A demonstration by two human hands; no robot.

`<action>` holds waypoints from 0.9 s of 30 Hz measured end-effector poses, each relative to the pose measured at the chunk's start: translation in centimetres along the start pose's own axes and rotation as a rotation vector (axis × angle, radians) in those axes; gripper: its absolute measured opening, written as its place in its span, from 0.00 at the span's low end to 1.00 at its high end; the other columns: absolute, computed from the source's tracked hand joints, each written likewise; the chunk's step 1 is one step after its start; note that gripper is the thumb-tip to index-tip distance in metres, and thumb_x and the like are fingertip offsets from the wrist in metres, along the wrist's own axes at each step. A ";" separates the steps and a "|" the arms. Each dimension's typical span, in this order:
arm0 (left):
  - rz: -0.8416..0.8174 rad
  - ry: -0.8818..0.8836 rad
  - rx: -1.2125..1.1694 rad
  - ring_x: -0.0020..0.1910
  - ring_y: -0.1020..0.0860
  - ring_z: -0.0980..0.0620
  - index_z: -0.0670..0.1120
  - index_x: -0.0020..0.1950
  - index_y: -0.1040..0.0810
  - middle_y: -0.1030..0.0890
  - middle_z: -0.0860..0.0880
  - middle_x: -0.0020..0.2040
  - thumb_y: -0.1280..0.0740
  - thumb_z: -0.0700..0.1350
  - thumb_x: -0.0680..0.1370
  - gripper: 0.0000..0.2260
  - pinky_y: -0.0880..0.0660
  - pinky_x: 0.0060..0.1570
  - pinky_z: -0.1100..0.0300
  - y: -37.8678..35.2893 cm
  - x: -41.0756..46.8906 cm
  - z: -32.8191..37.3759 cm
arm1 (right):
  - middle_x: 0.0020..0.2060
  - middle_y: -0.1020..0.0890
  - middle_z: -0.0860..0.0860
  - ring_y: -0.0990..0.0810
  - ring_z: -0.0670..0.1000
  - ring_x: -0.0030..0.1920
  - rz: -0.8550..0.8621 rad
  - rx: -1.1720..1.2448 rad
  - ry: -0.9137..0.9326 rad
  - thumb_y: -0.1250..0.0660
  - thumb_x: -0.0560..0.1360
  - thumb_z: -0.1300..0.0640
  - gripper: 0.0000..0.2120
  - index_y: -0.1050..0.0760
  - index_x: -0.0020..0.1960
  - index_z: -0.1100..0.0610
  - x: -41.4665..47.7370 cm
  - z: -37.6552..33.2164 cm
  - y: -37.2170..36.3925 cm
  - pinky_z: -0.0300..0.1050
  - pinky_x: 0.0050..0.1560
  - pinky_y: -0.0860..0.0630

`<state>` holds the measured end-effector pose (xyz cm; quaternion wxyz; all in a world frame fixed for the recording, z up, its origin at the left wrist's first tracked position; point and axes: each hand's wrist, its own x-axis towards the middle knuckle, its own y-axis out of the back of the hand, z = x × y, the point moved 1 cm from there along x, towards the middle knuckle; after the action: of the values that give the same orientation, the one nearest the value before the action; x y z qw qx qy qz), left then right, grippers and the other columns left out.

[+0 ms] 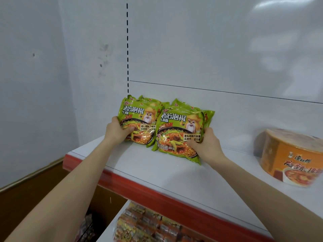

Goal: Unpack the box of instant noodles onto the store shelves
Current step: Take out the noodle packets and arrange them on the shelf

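Grips 9 o'clock stack (138, 117) of green noodle packs with left hand (119, 131), 3 o'clock stack (180, 131) with right hand (208, 145), both on white shelf (157, 173). Printed: 老坛泡椒牛肉面. Orange 康师傅 bowl (288, 159) further toward 3 o'clock.

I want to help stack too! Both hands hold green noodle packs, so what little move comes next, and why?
Probably the right hand slides the right pack back level with the left pack: it sits further forward on the shelf, overlapping it.
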<state>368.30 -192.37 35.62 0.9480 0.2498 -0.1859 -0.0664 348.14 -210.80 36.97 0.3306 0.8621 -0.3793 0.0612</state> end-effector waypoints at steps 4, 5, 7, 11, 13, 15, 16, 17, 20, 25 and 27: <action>0.018 -0.011 0.146 0.59 0.27 0.37 0.36 0.64 0.34 0.26 0.36 0.60 0.31 0.51 0.74 0.27 0.29 0.52 0.50 0.0 0.0 -0.3 | 0.58 0.26 0.57 0.26 0.57 0.57 -0.003 -0.094 -0.031 0.32 0.74 0.56 0.33 0.44 0.70 0.67 0.9 0.5 -0.5 0.40 0.47 0.31; 0.022 -0.018 0.193 0.58 0.27 0.37 0.36 0.63 0.34 0.26 0.35 0.59 0.32 0.52 0.74 0.26 0.29 0.51 0.50 0.0 -0.1 -0.4 | 0.60 0.26 0.58 0.26 0.57 0.59 -0.002 -0.095 -0.036 0.32 0.74 0.55 0.34 0.45 0.71 0.67 0.9 0.5 -0.5 0.41 0.48 0.32; 0.022 -0.036 0.300 0.56 0.27 0.35 0.35 0.61 0.33 0.26 0.34 0.58 0.34 0.53 0.75 0.25 0.29 0.50 0.49 0.1 -0.5 -0.6 | 0.60 0.26 0.57 0.26 0.55 0.58 0.001 -0.085 -0.032 0.32 0.74 0.55 0.31 0.42 0.69 0.66 0.8 0.7 -0.4 0.41 0.48 0.33; -0.014 -0.091 0.556 0.55 0.26 0.34 0.37 0.59 0.30 0.25 0.35 0.56 0.36 0.54 0.76 0.22 0.27 0.52 0.47 0.4 -2.5 -0.4 | 0.59 0.26 0.59 0.26 0.58 0.60 0.052 -0.057 -0.006 0.32 0.74 0.58 0.24 0.38 0.64 0.67 0.2 0.6 -0.5 0.45 0.52 0.30; -0.054 -0.143 0.642 0.55 0.25 0.36 0.39 0.56 0.27 0.23 0.38 0.55 0.37 0.54 0.77 0.19 0.26 0.52 0.49 0.3 -3.7 -0.1 | 0.61 0.27 0.61 0.28 0.59 0.62 0.071 -0.073 0.009 0.34 0.75 0.59 0.25 0.40 0.66 0.68 -0.1 0.5 -0.8 0.49 0.57 0.30; -0.090 -0.194 0.696 0.56 0.25 0.39 0.41 0.57 0.25 0.22 0.41 0.57 0.38 0.54 0.77 0.18 0.26 0.54 0.49 0.3 -4.9 0.1 | 0.61 0.28 0.62 0.28 0.60 0.62 0.061 -0.085 0.001 0.34 0.75 0.58 0.25 0.39 0.65 0.68 -0.2 0.2 -0.8 0.50 0.58 0.30; -0.101 -0.208 0.720 0.57 0.25 0.40 0.41 0.58 0.25 0.22 0.42 0.58 0.39 0.54 0.78 0.18 0.26 0.55 0.49 0.4 -5.5 0.3 | 0.61 0.27 0.61 0.27 0.60 0.61 0.048 -0.087 -0.008 0.33 0.75 0.58 0.24 0.40 0.64 0.67 -0.3 0.1 -0.7 0.51 0.57 0.29; -0.108 -0.214 0.749 0.58 0.25 0.41 0.41 0.59 0.26 0.22 0.42 0.59 0.40 0.53 0.78 0.18 0.26 0.55 0.50 0.5 -6.2 0.7 | 0.60 0.27 0.61 0.27 0.60 0.61 0.029 -0.092 -0.018 0.33 0.75 0.56 0.25 0.40 0.64 0.67 -0.3 0.1 -0.4 0.51 0.56 0.29; -0.087 -0.239 0.866 0.59 0.25 0.42 0.41 0.62 0.27 0.23 0.42 0.60 0.42 0.53 0.79 0.18 0.28 0.54 0.51 1.0 -8.7 2.1 | 0.60 0.27 0.60 0.27 0.61 0.60 0.001 -0.200 -0.036 0.32 0.73 0.49 0.29 0.40 0.65 0.64 -0.5 0.0 0.7 0.53 0.55 0.28; 0.034 -0.380 1.045 0.53 0.23 0.42 0.42 0.58 0.25 0.21 0.43 0.53 0.44 0.53 0.80 0.17 0.30 0.48 0.54 2.5 -15.8 4.4 | 0.59 0.27 0.62 0.31 0.61 0.61 0.010 -0.439 0.143 0.41 0.78 0.52 0.17 0.31 0.58 0.64 -3.0 -1.1 2.8 0.52 0.55 0.30; 0.082 -0.435 1.019 0.49 0.23 0.41 0.41 0.52 0.23 0.20 0.42 0.48 0.43 0.52 0.80 0.16 0.33 0.42 0.55 3.1 -19.7 4.8 | 0.56 0.25 0.63 0.30 0.62 0.60 -0.018 -0.425 0.257 0.42 0.78 0.54 0.12 0.29 0.53 0.63 -4.5 -1.7 3.1 0.51 0.55 0.31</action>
<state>348.43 -187.49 34.75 0.6490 0.6497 -0.3955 0.0190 343.09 -208.52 38.26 0.5506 0.7616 -0.3307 0.0861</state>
